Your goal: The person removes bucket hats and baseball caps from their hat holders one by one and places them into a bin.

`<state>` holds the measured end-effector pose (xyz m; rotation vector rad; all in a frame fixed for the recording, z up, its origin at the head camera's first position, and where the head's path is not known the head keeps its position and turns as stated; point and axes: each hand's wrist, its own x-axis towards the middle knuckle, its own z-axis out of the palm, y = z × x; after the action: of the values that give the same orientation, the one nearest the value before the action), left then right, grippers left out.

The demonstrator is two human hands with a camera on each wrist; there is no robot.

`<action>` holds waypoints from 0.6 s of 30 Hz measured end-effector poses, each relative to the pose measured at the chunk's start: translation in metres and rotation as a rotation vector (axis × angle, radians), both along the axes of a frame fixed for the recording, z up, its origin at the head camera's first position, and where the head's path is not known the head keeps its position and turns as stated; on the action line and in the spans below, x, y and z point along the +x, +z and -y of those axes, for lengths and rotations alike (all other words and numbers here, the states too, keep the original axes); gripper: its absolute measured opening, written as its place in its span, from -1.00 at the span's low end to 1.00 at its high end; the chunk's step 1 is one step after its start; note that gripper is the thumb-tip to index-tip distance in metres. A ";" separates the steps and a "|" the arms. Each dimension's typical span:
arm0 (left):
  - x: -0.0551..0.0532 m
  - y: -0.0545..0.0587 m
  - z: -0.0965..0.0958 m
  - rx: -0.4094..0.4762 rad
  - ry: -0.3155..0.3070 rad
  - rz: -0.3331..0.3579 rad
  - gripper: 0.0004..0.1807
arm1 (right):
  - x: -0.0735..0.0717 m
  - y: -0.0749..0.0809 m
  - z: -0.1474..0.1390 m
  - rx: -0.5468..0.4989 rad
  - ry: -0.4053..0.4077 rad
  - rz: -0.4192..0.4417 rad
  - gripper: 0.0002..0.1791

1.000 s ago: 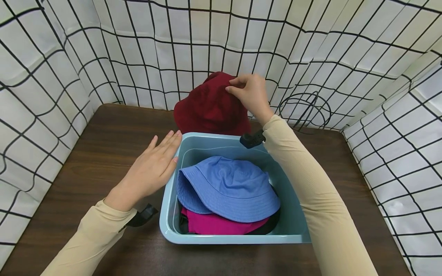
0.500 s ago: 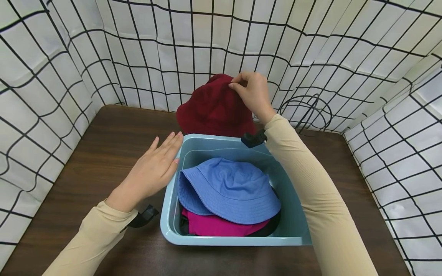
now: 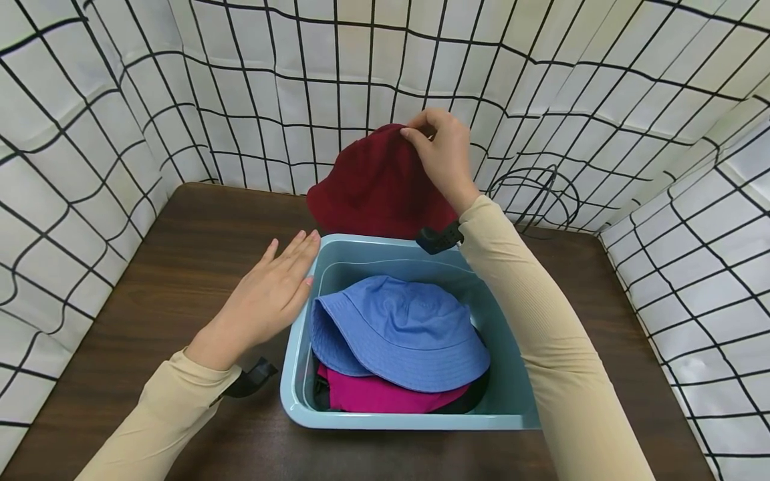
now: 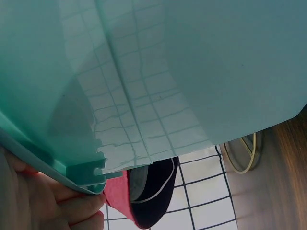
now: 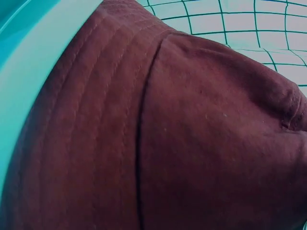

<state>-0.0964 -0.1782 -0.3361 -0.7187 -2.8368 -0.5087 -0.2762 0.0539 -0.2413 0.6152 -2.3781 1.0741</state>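
In the head view my right hand (image 3: 444, 150) pinches the crown of a dark red bucket hat (image 3: 379, 187) behind the basin. The hat's stitched brim (image 5: 91, 115) fills much of the right wrist view, close to the basin's rim. My left hand (image 3: 261, 300) lies with straight fingers along the left rim of the light blue basin (image 3: 415, 421); its fingers (image 4: 81, 208) show under the rim in the left wrist view. A blue bucket hat (image 3: 403, 334) sits in the basin on top of a magenta hat (image 3: 385, 393), with something black beneath.
The basin stands on a dark wooden table (image 3: 198, 254). White walls with black wire grid (image 3: 295, 100) enclose the back and sides. A coil of black cable (image 3: 535, 194) is at the back right. Dark wrist cameras (image 3: 252, 379) sit on both wrists.
My right hand has risen slightly with the red hat's crown, which is pulled up taller, and its brim reaches farther right. The left hand and the basin stay nearly the same.
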 end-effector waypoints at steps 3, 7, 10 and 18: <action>0.000 0.000 0.000 0.000 -0.002 -0.002 -0.37 | -0.001 0.001 0.001 -0.033 -0.022 0.006 -0.84; 0.001 0.000 0.000 0.004 -0.004 -0.001 -0.37 | -0.003 0.004 0.000 -0.082 -0.053 0.020 -0.83; 0.001 0.000 -0.001 0.006 -0.006 -0.002 -0.37 | -0.003 0.007 -0.002 -0.121 -0.072 0.030 -0.83; 0.001 0.000 -0.001 -0.002 -0.006 -0.002 -0.37 | -0.005 0.022 -0.007 -0.182 -0.097 0.065 -0.85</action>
<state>-0.0959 -0.1772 -0.3361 -0.7275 -2.8351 -0.5059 -0.2815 0.0613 -0.2190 0.4028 -2.3048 1.2674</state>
